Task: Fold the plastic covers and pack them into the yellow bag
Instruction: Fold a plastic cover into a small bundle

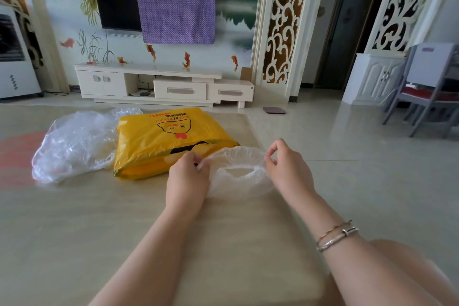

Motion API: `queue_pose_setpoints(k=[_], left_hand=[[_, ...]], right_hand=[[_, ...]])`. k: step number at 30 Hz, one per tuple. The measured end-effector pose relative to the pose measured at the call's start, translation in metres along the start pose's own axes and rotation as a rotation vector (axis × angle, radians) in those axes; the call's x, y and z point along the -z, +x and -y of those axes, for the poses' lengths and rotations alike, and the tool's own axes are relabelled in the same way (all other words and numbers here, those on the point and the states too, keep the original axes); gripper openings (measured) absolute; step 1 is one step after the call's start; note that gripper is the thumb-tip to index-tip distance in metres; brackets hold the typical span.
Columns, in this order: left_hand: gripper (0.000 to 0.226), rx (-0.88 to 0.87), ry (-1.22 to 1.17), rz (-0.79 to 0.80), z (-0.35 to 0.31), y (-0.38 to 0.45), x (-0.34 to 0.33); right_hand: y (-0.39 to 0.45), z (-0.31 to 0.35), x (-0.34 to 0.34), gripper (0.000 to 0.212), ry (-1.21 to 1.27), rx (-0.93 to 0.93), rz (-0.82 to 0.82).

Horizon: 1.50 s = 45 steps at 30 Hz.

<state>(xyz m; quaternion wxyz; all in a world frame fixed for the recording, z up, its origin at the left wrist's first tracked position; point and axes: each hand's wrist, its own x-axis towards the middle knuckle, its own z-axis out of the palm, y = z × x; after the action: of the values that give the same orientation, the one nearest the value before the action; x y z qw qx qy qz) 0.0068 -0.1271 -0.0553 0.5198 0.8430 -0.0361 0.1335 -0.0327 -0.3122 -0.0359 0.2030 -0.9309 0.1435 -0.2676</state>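
A round clear plastic cover [238, 181] with an elastic rim is stretched between my two hands just above the beige table [111, 226]. My left hand [188, 176] pinches its left rim. My right hand [285, 169] pinches its right rim with thumb and fingers. Directly behind the cover lies the yellow bag [169, 139], printed with a cartoon chicken face, flat on the table and bulging. A crumpled heap of clear plastic [74, 144] rests to the left of the bag.
The table's right edge runs just right of my right arm, with shiny tiled floor [360, 156] beyond. A white TV cabinet [161, 84] stands at the far wall. A grey chair [427, 89] stands at the far right. My knee shows at bottom right.
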Motion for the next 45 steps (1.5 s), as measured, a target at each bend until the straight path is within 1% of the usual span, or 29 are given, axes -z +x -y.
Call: queue_pose_setpoints(k=[2, 4, 7, 9, 11, 13, 15, 18, 20, 21, 23, 24, 25, 26, 27, 28, 29, 30, 31, 33, 35, 37, 39, 42, 45], left_hand=[[0.021, 0.071, -0.048, 0.028, -0.002, 0.0, 0.002], [0.031, 0.135, -0.157, 0.083, -0.006, -0.001, 0.004], [0.045, 0.138, -0.224, 0.196, -0.012, -0.003, 0.004], [0.053, 0.144, -0.258, 0.244, -0.014, -0.003, 0.002], [0.049, 0.19, -0.328, 0.22, -0.012, -0.002, 0.003], [0.038, 0.214, -0.357, 0.154, -0.008, 0.0, 0.006], [0.033, 0.207, -0.312, 0.089, -0.002, 0.002, 0.007], [0.032, 0.191, -0.198, 0.044, 0.005, 0.005, 0.008], [0.03, 0.155, -0.114, 0.009, 0.006, 0.007, 0.008], [0.029, 0.1, -0.06, -0.025, 0.006, 0.006, 0.008], [0.029, -0.1, 0.027, -0.099, 0.004, 0.005, 0.008], [0.028, -0.215, 0.033, -0.11, 0.001, 0.003, 0.007], [0.026, -0.316, 0.04, -0.087, 0.0, 0.002, 0.005], [0.024, -0.399, 0.066, -0.03, -0.002, 0.0, 0.003], [0.023, -0.452, 0.123, 0.053, -0.002, -0.002, 0.001], [0.023, -0.482, 0.203, 0.14, -0.001, -0.003, -0.002], [0.028, -0.491, 0.294, 0.225, 0.001, -0.003, -0.004], [0.035, -0.481, 0.382, 0.301, 0.003, -0.003, -0.006], [0.042, -0.459, 0.458, 0.365, 0.006, -0.003, -0.006], [0.055, -0.417, 0.573, 0.451, 0.01, -0.003, -0.006], [0.061, -0.401, 0.663, 0.495, 0.014, -0.002, -0.003], [0.065, -0.389, 0.718, 0.531, 0.015, -0.001, 0.001], [0.07, -0.369, 0.742, 0.569, 0.015, 0.001, 0.004], [0.071, -0.367, 0.693, 0.564, 0.018, 0.004, 0.004], [0.059, -0.379, 0.453, 0.444, 0.018, 0.005, 0.003]], right_hand=[[0.0, -0.004, -0.002, 0.011, 0.003, -0.018, 0.046], [0.001, -0.007, -0.005, 0.013, 0.074, -0.057, 0.1], [0.003, -0.01, -0.006, 0.015, 0.255, -0.126, 0.152], [0.005, -0.009, -0.006, 0.018, 0.39, -0.159, 0.171], [0.006, -0.008, -0.005, 0.02, 0.485, -0.184, 0.188], [0.005, -0.008, -0.003, 0.021, 0.497, -0.195, 0.184], [0.005, -0.011, -0.001, 0.023, 0.462, -0.199, 0.168], [0.006, -0.016, 0.001, 0.023, 0.383, -0.18, 0.143], [0.007, -0.017, 0.001, 0.022, 0.303, -0.161, 0.175], [0.006, -0.017, 0.001, 0.022, 0.261, -0.158, 0.206], [0.004, -0.016, 0.0, 0.024, 0.151, -0.144, 0.253], [0.002, -0.016, 0.0, 0.025, 0.079, -0.112, 0.243], [0.001, -0.017, 0.0, 0.025, 0.014, -0.054, 0.204], [-0.001, -0.016, 0.0, 0.024, -0.016, 0.026, 0.154], [-0.002, -0.015, 0.001, 0.023, 0.002, 0.113, 0.119], [-0.003, -0.012, 0.002, 0.023, 0.045, 0.188, 0.121], [-0.004, -0.009, 0.003, 0.026, 0.082, 0.244, 0.166], [-0.004, -0.007, 0.002, 0.032, 0.078, 0.28, 0.245], [-0.006, -0.005, 0.001, 0.04, 0.031, 0.295, 0.349], [-0.009, -0.006, -0.002, 0.052, -0.101, 0.27, 0.546], [-0.011, -0.01, -0.005, 0.06, -0.194, 0.231, 0.662], [-0.01, -0.015, -0.006, 0.068, -0.233, 0.213, 0.707], [-0.009, -0.017, -0.004, 0.072, -0.237, 0.213, 0.715], [-0.012, -0.015, 0.003, 0.073, -0.115, 0.251, 0.64], [-0.015, -0.011, 0.013, 0.069, 0.107, 0.29, 0.525]])
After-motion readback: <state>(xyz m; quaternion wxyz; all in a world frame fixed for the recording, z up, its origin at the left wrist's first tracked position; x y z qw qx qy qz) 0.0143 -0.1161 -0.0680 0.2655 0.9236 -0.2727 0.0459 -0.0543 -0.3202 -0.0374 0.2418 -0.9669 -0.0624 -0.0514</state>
